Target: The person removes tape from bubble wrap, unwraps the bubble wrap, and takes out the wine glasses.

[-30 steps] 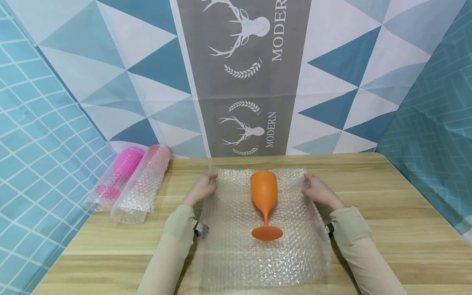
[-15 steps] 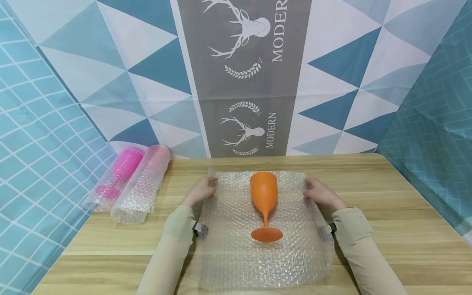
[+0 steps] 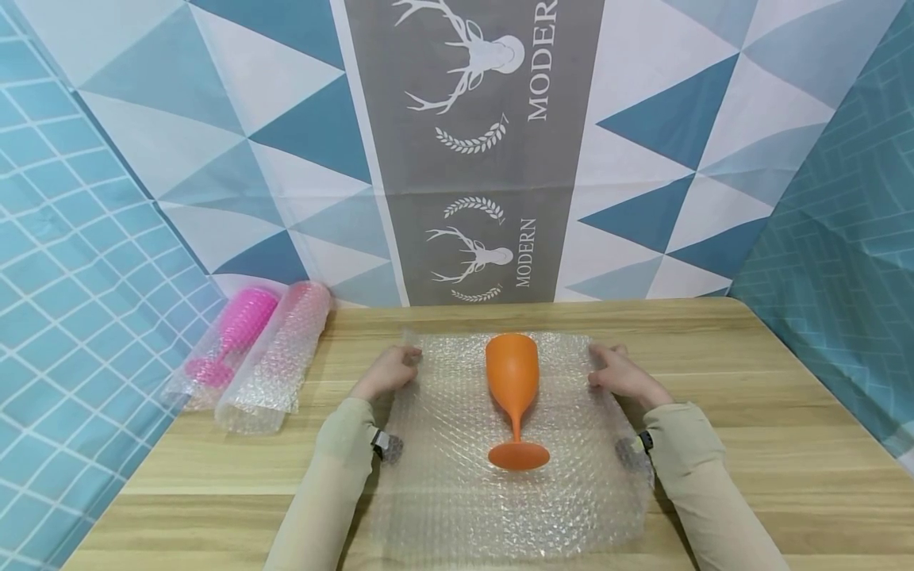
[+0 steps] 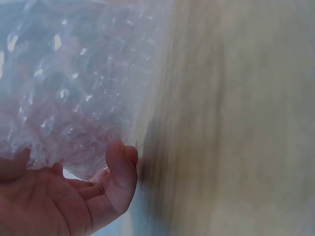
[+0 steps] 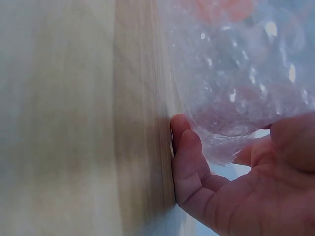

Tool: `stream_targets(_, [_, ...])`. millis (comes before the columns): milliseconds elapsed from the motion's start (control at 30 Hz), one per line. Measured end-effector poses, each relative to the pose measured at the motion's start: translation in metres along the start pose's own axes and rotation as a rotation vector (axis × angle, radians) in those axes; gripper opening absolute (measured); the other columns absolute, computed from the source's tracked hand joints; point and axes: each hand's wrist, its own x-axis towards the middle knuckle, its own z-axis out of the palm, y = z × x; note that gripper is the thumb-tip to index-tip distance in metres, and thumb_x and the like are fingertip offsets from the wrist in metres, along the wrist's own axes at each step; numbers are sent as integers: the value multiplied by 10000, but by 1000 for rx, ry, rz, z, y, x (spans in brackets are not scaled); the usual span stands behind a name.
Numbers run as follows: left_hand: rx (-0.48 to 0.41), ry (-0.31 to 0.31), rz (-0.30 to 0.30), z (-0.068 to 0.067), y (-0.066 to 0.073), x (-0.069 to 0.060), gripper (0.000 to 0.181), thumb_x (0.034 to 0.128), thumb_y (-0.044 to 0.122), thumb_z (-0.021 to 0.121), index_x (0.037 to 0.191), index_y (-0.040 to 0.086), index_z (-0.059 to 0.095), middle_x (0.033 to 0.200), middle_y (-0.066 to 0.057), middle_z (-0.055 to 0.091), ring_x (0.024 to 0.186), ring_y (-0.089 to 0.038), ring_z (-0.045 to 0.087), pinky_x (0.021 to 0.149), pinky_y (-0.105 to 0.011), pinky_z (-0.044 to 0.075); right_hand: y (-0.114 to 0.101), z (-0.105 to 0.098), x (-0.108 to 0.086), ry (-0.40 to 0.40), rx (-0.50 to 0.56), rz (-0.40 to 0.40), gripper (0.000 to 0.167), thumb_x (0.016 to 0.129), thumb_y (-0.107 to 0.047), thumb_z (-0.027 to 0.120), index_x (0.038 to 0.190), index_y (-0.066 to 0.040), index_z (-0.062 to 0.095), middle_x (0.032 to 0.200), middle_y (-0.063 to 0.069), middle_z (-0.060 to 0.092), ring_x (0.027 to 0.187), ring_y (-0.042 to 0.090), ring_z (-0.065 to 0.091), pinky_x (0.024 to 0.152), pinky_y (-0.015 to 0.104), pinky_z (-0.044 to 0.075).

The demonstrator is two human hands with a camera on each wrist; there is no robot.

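An orange plastic goblet (image 3: 512, 369) lies on its side on a sheet of bubble wrap (image 3: 443, 500), its foot toward me and its cup toward the wall. My left hand (image 3: 389, 371) pinches the sheet's left edge near the far corner. On the opposite edge my right hand (image 3: 623, 374) does likewise. Both wrist views show curled fingers at the bubble wrap's rim, the left hand (image 4: 74, 196) and the right hand (image 5: 231, 191) low beside the table. Neither hand touches the goblet.
At the table's left back lie two bubble-wrapped rolls: a pink goblet (image 3: 239, 325) and, beside it, a paler reddish wrapped item (image 3: 286, 349). Patterned cloth walls (image 3: 643, 159) enclose the wooden table (image 3: 750, 444) at the back and sides.
Both hands have come slightly nearer to me, and the sheet's far edge and the goblet have shifted a little the same way. The left far corner of the sheet sits lower.
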Motion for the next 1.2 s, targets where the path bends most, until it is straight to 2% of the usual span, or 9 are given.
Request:
stream_targets(233, [-15, -4, -38, -1, -4, 0, 560, 707, -36, 492, 1265, -70, 467, 1150, -265, 541, 437, -71, 341, 442, -201, 359, 1, 1, 1, -5, -46, -31, 691, 773, -41, 526, 1345, 182, 208, 1260, 371, 269, 1083, 379, 270, 961, 529, 294])
stream_targets(400, [-15, -18, -49, -1, -4, 0, 575, 709, -24, 512, 1281, -51, 460, 1188, -255, 528, 431, -72, 328, 441, -204, 354, 0, 0, 0, -25, -31, -52, 721, 747, -48, 541, 1334, 200, 204, 1325, 394, 233, 1137, 385, 225, 987, 526, 267])
stream_targets(567, [-13, -28, -50, -1, -5, 0, 590, 707, -12, 533, 1290, -43, 452, 1203, -238, 519, 452, -78, 346, 458, -204, 367, 4, -1, -1, 18, -67, -157, 702, 715, -109, 558, 1296, 194, 308, 1241, 406, 355, 1128, 428, 287, 999, 511, 298])
stream_targets(633, [-20, -35, -44, -2, -6, 0, 589, 711, -8, 543, 1291, -49, 447, 1223, -248, 509, 479, -80, 377, 486, -204, 388, 6, -2, 0, 24, -74, -168, 702, 710, -117, 561, 1291, 193, 318, 1241, 410, 362, 1165, 459, 280, 1014, 528, 288])
stream_targets(767, [-58, -64, -25, -3, -9, 1, 587, 734, 0, 556, 1300, -73, 419, 1241, -277, 493, 548, -101, 444, 552, -223, 434, 3, -1, 0, 11, -56, -93, 726, 706, -82, 568, 1316, 186, 279, 1300, 394, 317, 1197, 463, 251, 1024, 581, 241])
stream_targets(833, [-66, -80, -12, -4, -10, 0, 588, 745, 15, 566, 1302, -85, 406, 1231, -287, 495, 612, -127, 489, 610, -245, 462, 1, -1, 0, 9, -72, -67, 716, 713, -63, 572, 1317, 185, 276, 1286, 386, 332, 1160, 439, 279, 1009, 575, 269])
stream_targets(933, [-68, -86, -3, -6, -11, -1, 604, 734, 27, 578, 1304, -78, 410, 1245, -277, 492, 802, -206, 545, 721, -303, 488, -3, -1, -1, 16, -105, -46, 686, 732, -52, 588, 1311, 175, 297, 1248, 383, 349, 1114, 428, 322, 964, 563, 328])
stream_targets(1033, [-52, -97, 13, -8, -11, -4, 634, 714, 26, 560, 1320, -64, 396, 1295, -261, 460, 1017, -282, 518, 813, -345, 479, -4, -2, -2, 9, -95, -17, 653, 769, -63, 585, 1319, 150, 303, 1236, 377, 320, 1101, 431, 342, 915, 546, 375])
stream_targets(1200, [-77, -133, 5, -14, -9, -12, 659, 746, 43, 530, 1373, -15, 337, 1326, -239, 431, 1048, -317, 494, 824, -372, 473, 0, -1, 0, 10, -109, -7, 615, 796, -68, 582, 1310, 150, 323, 1213, 367, 339, 1077, 424, 377, 893, 538, 402])
